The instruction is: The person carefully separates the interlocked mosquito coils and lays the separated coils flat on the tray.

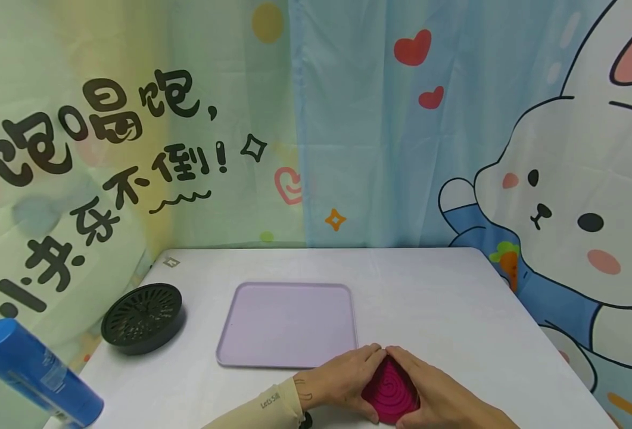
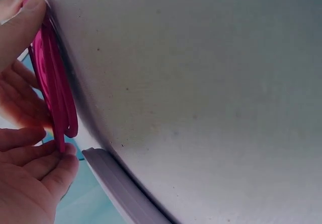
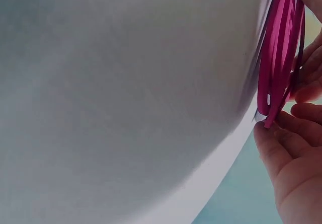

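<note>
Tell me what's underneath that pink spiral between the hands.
The white tabletop lies beneath the pink spiral, held between the left hand and right hand. The patch directly under it is covered in the head view; I can't tell whether they touch there.

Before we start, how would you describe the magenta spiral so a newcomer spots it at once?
On the white table, find the lilac tray. Off its near right corner, the magenta spiral is held between left grip and right grip. Its coiled rings and vivid colour set it apart from the plain tray and round black dish.
</note>
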A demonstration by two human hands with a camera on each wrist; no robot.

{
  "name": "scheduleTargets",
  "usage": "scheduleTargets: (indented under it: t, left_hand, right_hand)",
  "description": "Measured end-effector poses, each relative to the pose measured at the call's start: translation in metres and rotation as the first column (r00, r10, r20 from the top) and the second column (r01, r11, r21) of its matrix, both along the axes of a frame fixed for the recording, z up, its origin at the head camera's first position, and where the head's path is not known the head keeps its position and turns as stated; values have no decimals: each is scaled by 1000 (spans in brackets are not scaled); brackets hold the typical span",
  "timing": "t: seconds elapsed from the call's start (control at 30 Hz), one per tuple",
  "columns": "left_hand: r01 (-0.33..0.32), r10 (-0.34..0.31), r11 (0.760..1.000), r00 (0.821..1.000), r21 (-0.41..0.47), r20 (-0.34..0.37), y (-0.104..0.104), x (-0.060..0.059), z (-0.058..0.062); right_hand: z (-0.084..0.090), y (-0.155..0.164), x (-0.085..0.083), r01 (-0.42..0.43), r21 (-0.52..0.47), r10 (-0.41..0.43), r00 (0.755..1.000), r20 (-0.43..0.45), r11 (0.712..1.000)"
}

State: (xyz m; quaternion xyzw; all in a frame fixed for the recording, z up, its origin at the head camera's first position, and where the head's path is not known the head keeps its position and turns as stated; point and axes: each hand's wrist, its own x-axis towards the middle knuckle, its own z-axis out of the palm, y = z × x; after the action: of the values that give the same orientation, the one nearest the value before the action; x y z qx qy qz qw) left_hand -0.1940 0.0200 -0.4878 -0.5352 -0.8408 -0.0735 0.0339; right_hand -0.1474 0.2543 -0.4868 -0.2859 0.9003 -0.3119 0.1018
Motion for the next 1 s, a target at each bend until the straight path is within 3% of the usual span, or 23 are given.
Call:
scheduleTargets:
  t: [0.2, 0.5, 0.77, 1.0]
  left_hand:
    - [-9, 9, 1000, 1000, 5, 1, 1, 0, 0]
    - [-13, 11, 1000, 998, 26, 70, 2, 0, 0]
    - [-21, 18, 999, 998, 43, 67, 1, -2, 3]
    - [-26, 18, 997, 994, 72, 108, 0, -6, 9]
  right_hand:
    - [1, 0, 0, 17, 14, -17, 1000, -2, 1000]
    - [4, 1, 0, 27, 36, -26, 999, -34, 999]
    - [7, 0, -1, 55, 49, -52, 997, -64, 997]
    - [11, -2, -2, 74, 87, -60, 988, -144, 993]
